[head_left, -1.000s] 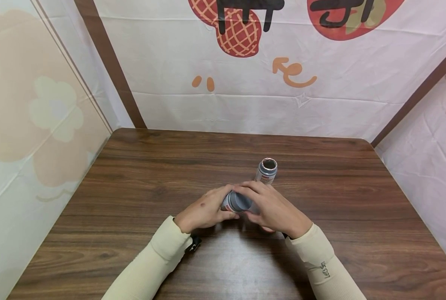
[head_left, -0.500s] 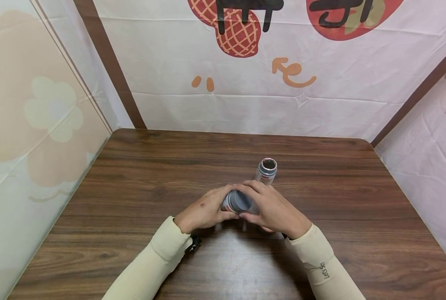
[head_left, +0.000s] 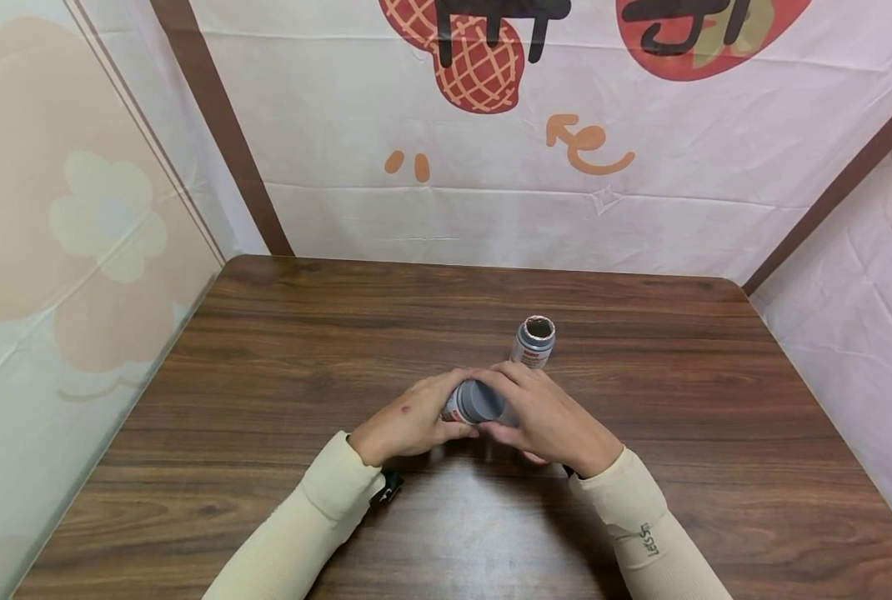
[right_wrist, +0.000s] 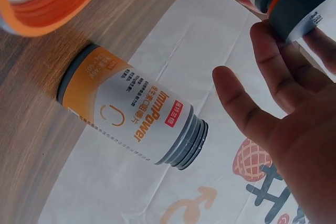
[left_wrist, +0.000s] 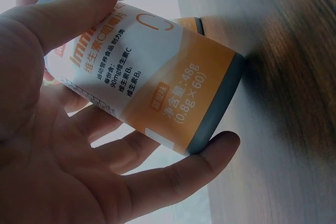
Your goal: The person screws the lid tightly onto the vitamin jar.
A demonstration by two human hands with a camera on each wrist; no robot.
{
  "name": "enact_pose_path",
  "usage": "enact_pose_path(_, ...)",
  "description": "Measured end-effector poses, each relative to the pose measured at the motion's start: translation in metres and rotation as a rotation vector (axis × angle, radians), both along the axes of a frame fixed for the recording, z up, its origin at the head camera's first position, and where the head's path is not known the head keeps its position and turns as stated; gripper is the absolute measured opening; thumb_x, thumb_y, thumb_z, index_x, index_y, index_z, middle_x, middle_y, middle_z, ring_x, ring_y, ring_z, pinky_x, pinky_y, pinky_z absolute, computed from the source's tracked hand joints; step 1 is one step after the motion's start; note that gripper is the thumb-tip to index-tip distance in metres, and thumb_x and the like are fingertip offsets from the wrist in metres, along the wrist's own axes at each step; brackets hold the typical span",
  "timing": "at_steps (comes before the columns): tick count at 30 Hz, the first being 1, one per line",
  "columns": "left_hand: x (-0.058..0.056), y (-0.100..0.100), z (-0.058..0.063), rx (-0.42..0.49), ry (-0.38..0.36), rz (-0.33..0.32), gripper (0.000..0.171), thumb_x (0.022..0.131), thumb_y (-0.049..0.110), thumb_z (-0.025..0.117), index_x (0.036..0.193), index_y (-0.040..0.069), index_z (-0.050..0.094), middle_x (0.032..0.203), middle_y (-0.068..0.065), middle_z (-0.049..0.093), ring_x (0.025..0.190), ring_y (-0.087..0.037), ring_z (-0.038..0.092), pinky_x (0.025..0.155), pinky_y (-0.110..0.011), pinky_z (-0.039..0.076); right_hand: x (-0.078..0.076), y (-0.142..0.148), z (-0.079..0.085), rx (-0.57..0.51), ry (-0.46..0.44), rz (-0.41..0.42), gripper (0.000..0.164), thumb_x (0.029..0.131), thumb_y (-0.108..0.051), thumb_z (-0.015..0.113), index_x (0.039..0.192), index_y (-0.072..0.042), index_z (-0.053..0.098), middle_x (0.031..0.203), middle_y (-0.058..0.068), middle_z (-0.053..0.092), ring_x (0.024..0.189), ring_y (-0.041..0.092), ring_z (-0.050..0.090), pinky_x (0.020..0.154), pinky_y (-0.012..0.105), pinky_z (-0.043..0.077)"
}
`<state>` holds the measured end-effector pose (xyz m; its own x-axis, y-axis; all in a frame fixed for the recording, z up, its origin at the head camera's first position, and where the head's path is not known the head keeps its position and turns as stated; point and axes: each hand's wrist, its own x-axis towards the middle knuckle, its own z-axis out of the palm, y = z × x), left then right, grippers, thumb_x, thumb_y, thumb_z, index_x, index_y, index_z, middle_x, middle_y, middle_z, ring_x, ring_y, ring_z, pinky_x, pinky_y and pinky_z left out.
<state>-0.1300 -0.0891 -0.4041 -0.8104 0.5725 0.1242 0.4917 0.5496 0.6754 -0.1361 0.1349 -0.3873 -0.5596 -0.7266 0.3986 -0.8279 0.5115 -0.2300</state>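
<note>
My left hand (head_left: 408,421) grips a tilted vitamin C tablet bottle (left_wrist: 157,61), its white and orange label facing the left wrist camera. The bottle's dark grey cap (head_left: 485,402) points towards my right hand (head_left: 547,412), whose fingertips and thumb hold the cap on opposite sides. A narrow orange ring shows where the cap meets the bottle in the right wrist view. Just behind my right hand, a second matching bottle (right_wrist: 131,103) stands upright on the table with its threaded neck uncovered and its mouth open.
A round orange-rimmed piece (right_wrist: 58,11), pale inside, shows at the corner of the right wrist view, close to the table. The brown wood-grain table (head_left: 326,325) ends at a printed white cloth (head_left: 326,217) behind. Cloth also hangs at both sides.
</note>
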Motion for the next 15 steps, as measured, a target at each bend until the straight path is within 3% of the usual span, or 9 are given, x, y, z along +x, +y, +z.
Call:
enact_pose_path(8, -0.0004, 0.0002, 0.0005, -0.013, -0.016, 0.006, 0.061, 0.087, 0.021, 0.081, 0.138, 0.013, 0.049, 0.115, -0.003, 0.063, 0.099, -0.016, 0.06, 0.084, -0.035, 0.05, -0.001, -0.0002, 0.0009, -0.002, 0.019, 0.042, 0.068, 0.078, -0.021, 0.085, 0.138, -0.01, 0.055, 0.127, 0.004, 0.058, 0.112, 0.019, 0.057, 0.09, 0.043, 0.049)
enact_pose_path(15, -0.0002, -0.0001, 0.0001, -0.006, -0.02, 0.004, 0.06, 0.086, 0.021, 0.081, 0.138, 0.014, 0.05, 0.117, -0.003, 0.063, 0.101, -0.016, 0.06, 0.086, -0.036, 0.05, -0.0003, -0.0006, 0.0009, 0.016, 0.001, 0.015, 0.062, 0.081, -0.021, 0.082, 0.137, -0.011, 0.057, 0.12, 0.001, 0.06, 0.104, 0.016, 0.057, 0.087, 0.04, 0.049)
